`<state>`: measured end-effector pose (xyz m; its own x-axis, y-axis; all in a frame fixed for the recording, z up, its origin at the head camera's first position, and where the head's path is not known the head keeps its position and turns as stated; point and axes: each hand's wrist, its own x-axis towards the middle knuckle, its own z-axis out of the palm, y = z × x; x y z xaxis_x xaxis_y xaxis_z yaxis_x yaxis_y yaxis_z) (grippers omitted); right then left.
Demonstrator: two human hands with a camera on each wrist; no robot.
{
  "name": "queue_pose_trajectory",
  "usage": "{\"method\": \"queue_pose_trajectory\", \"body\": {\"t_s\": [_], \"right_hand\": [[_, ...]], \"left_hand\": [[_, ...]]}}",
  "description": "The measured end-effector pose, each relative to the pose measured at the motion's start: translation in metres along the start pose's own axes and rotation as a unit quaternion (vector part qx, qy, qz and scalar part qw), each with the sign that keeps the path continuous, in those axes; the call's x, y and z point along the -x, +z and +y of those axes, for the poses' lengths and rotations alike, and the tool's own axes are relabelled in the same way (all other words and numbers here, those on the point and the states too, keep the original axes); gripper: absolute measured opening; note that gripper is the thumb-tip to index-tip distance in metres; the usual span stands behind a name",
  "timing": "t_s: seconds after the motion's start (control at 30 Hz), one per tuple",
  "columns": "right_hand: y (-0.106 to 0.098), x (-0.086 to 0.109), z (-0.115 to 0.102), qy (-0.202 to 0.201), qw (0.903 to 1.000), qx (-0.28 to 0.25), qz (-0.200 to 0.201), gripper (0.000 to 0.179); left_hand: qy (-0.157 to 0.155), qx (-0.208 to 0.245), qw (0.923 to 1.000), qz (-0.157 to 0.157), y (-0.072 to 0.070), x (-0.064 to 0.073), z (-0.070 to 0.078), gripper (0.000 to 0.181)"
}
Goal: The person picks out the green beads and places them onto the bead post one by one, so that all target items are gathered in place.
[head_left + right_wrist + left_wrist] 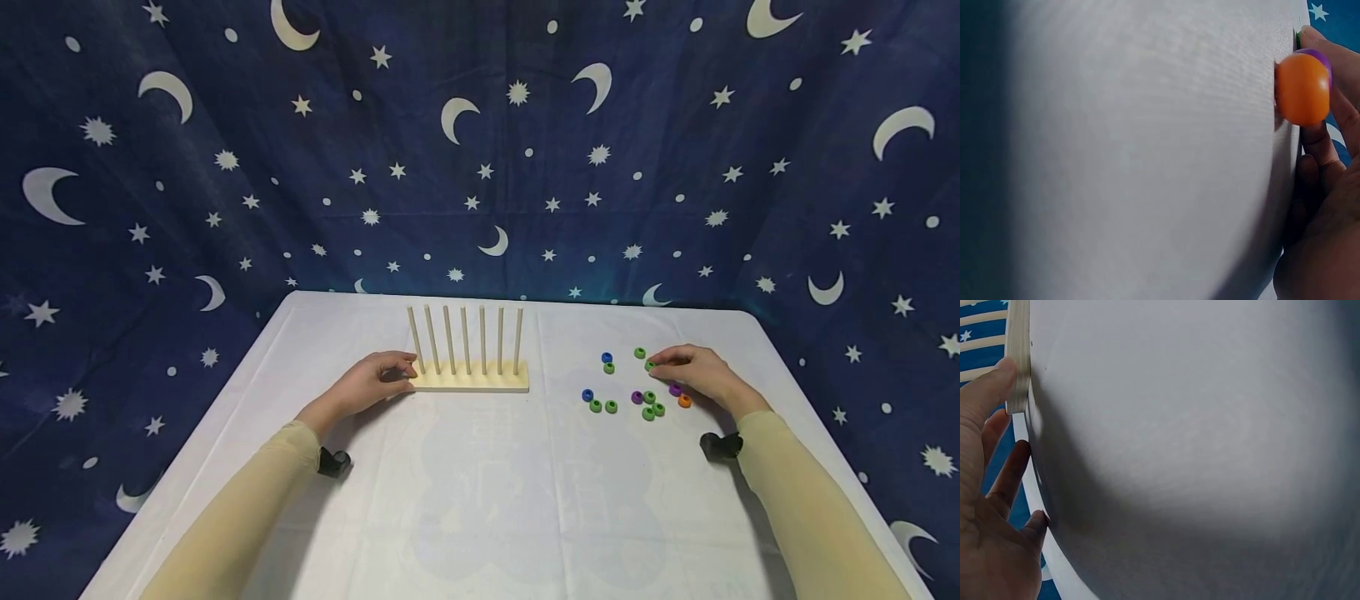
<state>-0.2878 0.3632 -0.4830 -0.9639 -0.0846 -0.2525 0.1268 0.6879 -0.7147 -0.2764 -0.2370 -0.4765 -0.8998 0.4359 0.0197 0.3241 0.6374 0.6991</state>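
A pale wooden peg rack (471, 382) with a row of several upright bare pegs stands on the table. My left hand (372, 382) holds the rack's left end; in the left wrist view the thumb (1004, 372) lies on the front edge of the base (1018, 356). To the right, my right hand (697, 372) reaches down to the tabletop and pinches a green bead (649, 366) with its fingertips. Near that hand lie a purple bead (676, 389) and an orange bead (684, 401). The orange bead (1302, 90) largely covers the purple one in the right wrist view, and only a sliver of green shows.
More beads are scattered left of the right hand: several green ones (611, 407), a purple one (637, 397) and two blue ones (587, 395). A white cloth covers the table (480, 500). Behind it hangs a dark blue curtain (420, 133) with moons and stars.
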Motion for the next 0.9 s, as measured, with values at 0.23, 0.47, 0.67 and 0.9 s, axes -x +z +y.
{"method": "queue_pose_trajectory", "body": {"t_s": [0.23, 0.47, 0.67, 0.9], "right_hand": [[0.0, 0.001, -0.001, 0.0, 1.0, 0.005, 0.005, 0.061], [-0.005, 0.01, -0.011, -0.008, 0.9998, 0.016, 0.002, 0.062], [-0.022, 0.021, -0.03, -0.036, 0.999, 0.019, 0.02, 0.058], [-0.04, 0.034, -0.077, -0.086, 0.9955, 0.032, 0.024, 0.053]], "left_hand": [[0.004, -0.002, 1.0, 0.003, 0.0, 0.0, 0.002, 0.015], [0.004, -0.002, 1.0, 0.003, 0.001, 0.0, 0.001, 0.014], [0.005, 0.003, 1.0, 0.001, 0.001, 0.0, 0.002, 0.014], [0.008, 0.003, 1.0, -0.002, 0.001, 0.0, 0.004, 0.013]]}}
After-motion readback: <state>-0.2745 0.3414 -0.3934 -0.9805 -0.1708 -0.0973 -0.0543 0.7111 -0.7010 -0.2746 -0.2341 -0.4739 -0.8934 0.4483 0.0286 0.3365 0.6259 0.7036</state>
